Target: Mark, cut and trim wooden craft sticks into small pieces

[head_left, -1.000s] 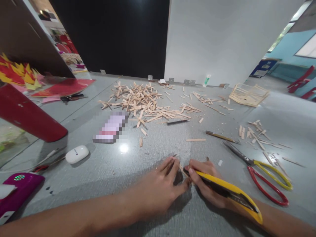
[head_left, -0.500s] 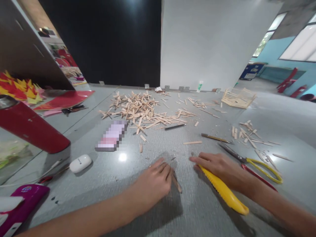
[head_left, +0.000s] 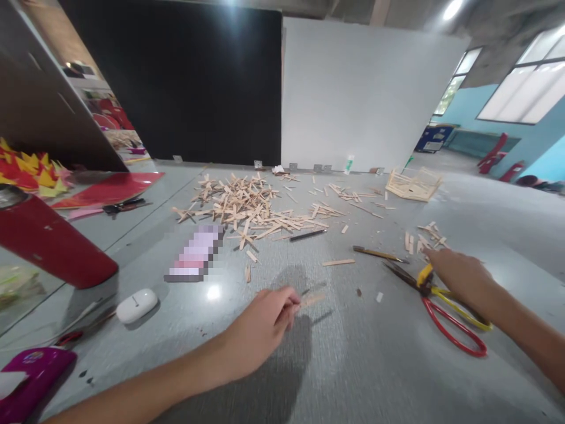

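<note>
My left hand [head_left: 276, 312] is closed near the front middle of the table, pinching short wooden sticks [head_left: 312, 301] that point right from its fingertips. To the right, my right hand [head_left: 459, 274] reaches over the scissors [head_left: 457, 330] with red and yellow handles. A yellow piece [head_left: 424, 274] shows beside its fingertips; most of it is hidden, and the fingers are partly out of sight. Small stick pieces [head_left: 410, 242] lie just beyond that hand. A craft knife [head_left: 380, 254] rests left of the scissors, and a single flat stick [head_left: 338, 262] lies nearer the middle.
A large pile of wooden sticks [head_left: 241, 203] spreads across the back, with a black pen [head_left: 308, 235] before it. At left are a phone [head_left: 195, 253], a white case [head_left: 136, 305], a red bottle [head_left: 57, 241] and a purple object [head_left: 37, 377]. A stick frame [head_left: 414, 185] stands back right.
My right hand has moved right with the yellow tool, from the table's middle to the scissors. The sticks in my left hand now point right. The view has shifted slightly.
</note>
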Available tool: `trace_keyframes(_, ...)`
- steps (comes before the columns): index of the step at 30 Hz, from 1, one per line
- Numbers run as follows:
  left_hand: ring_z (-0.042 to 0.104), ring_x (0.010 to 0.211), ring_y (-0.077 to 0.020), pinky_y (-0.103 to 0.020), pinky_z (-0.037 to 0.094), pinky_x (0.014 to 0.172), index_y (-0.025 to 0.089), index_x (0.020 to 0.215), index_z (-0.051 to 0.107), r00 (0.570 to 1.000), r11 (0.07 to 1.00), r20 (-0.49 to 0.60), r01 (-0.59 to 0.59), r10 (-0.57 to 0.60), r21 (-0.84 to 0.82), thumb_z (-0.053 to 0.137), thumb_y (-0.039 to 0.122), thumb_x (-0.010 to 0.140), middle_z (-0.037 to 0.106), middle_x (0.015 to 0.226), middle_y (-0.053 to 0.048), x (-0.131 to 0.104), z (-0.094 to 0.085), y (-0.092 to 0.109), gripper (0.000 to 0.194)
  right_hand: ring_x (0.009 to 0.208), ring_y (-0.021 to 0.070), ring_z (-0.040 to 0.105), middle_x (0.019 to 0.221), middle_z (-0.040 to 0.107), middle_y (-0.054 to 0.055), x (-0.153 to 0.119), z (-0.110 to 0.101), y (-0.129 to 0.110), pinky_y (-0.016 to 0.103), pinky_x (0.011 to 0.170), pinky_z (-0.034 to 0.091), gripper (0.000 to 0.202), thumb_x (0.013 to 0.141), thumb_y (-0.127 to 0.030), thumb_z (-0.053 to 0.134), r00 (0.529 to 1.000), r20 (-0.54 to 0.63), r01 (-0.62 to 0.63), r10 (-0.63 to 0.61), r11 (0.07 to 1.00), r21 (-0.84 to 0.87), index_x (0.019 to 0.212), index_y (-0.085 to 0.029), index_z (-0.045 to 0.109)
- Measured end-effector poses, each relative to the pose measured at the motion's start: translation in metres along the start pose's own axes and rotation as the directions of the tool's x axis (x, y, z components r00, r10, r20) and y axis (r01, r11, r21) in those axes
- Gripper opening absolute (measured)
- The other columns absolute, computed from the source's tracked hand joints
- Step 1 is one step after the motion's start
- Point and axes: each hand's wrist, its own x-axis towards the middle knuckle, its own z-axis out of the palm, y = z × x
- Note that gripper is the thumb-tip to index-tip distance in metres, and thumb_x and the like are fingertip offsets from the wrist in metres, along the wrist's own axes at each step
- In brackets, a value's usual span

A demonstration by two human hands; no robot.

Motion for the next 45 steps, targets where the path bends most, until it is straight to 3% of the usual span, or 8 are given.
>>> trace_keyframes(5, 0.049, 0.044, -0.0119, -0.021, 0.036, 0.045, 0.022, 0.095, 0.056, 0.995, 0.989, 0.085, 0.064, -0.053, -0.132, 0.041, 0.035, 0.11, 0.051, 0.061, 0.007, -0.002, 0.003, 0.002, 0.024, 0.096, 0.0215, 0.075, 0.115, 0.077, 0.006, 0.03, -0.003, -0.054, 0.043, 0.09, 0.062, 0.027, 0.11, -0.041, 0.065, 0.993, 0.122, -0.012, -0.006, 0.989, 0.15, 0.124, -0.019, 0.072)
trace_keyframes(13, 0.049, 0.044, -0.0133, -0.022, 0.034, 0.044, 0.021, 0.096, 0.06, 0.979, 0.97, 0.136, 0.172, -0.149, -0.172, 0.047, 0.033, 0.106, 0.05, 0.06, 0.007, -0.004, -0.002, 0.009, 0.021, 0.074, 0.027, 0.072, 0.077, 0.074, 0.009, 0.044, -0.01, -0.124, 0.034, 0.068, 0.046, 0.038, 0.111, -0.043, 0.05, 0.984, 0.123, 0.087, -0.131, 0.947, 0.31, 0.089, -0.02, 0.071)
trace_keyframes(19, 0.049, 0.047, -0.0127, -0.023, 0.033, 0.05, 0.02, 0.091, 0.062, 0.976, 0.967, 0.132, 0.196, -0.176, -0.164, 0.053, 0.029, 0.104, 0.053, 0.06, 0.006, -0.001, -0.003, 0.01, 0.018, 0.092, 0.0253, 0.073, 0.102, 0.074, 0.01, 0.029, -0.008, -0.138, 0.034, 0.084, 0.051, 0.016, 0.098, -0.014, 0.061, 0.932, 0.096, 0.28, -0.348, 0.865, 0.417, 0.109, -0.02, 0.072)
trace_keyframes(24, 0.05, 0.046, -0.013, -0.023, 0.034, 0.046, 0.02, 0.093, 0.061, 0.969, 0.963, 0.163, 0.212, -0.185, -0.167, 0.051, 0.035, 0.105, 0.053, 0.062, 0.006, -0.002, -0.002, 0.009, 0.021, 0.093, 0.0282, 0.069, 0.105, 0.068, 0.013, 0.016, -0.008, -0.143, 0.041, 0.085, 0.051, 0.021, 0.104, -0.019, 0.051, 0.93, 0.02, 0.321, -0.367, 0.838, 0.441, 0.086, -0.023, 0.06)
trace_keyframes(30, 0.048, 0.045, -0.0132, -0.023, 0.033, 0.045, 0.022, 0.09, 0.057, 0.965, 0.961, 0.19, 0.215, -0.181, -0.175, 0.048, 0.039, 0.106, 0.051, 0.057, 0.007, -0.001, -0.004, 0.011, 0.025, 0.074, 0.0245, 0.069, 0.085, 0.071, 0.005, -0.014, -0.016, -0.145, 0.035, 0.07, 0.05, 0.028, 0.115, -0.032, 0.031, 0.946, -0.035, 0.288, -0.321, 0.792, 0.537, 0.101, -0.025, 0.054)
trace_keyframes(34, 0.047, 0.041, -0.0133, -0.024, 0.037, 0.047, 0.024, 0.085, 0.052, 0.963, 0.963, 0.221, 0.197, -0.156, -0.182, 0.039, 0.039, 0.11, 0.047, 0.05, 0.008, 0.002, -0.005, 0.009, 0.032, 0.09, 0.0241, 0.075, 0.101, 0.08, 0.008, -0.038, -0.03, -0.151, 0.035, 0.08, 0.054, 0.03, 0.114, -0.039, 0.038, 0.941, -0.052, 0.294, -0.335, 0.731, 0.616, 0.113, -0.025, 0.065)
trace_keyframes(38, 0.046, 0.04, -0.0126, -0.023, 0.037, 0.049, 0.023, 0.083, 0.052, 0.962, 0.969, 0.244, 0.171, -0.124, -0.18, 0.041, 0.036, 0.111, 0.047, 0.046, 0.009, 0.005, -0.006, 0.005, 0.032, 0.07, 0.0208, 0.068, 0.08, 0.075, 0.003, -0.053, -0.042, -0.16, 0.032, 0.068, 0.052, 0.036, 0.113, -0.037, 0.044, 0.941, -0.025, 0.273, -0.338, 0.713, 0.646, 0.087, -0.025, 0.066)
trace_keyframes(45, 0.045, 0.039, -0.0121, -0.022, 0.035, 0.045, 0.022, 0.084, 0.057, 0.95, 0.97, 0.285, 0.178, -0.125, -0.167, 0.043, 0.031, 0.111, 0.048, 0.046, 0.008, 0.007, -0.009, 0.008, 0.032, 0.094, 0.0212, 0.078, 0.104, 0.081, 0.005, -0.07, -0.037, -0.17, 0.033, 0.086, 0.059, 0.03, 0.113, -0.021, 0.041, 0.833, 0.015, 0.393, -0.553, 0.611, 0.687, 0.117, -0.025, 0.071)
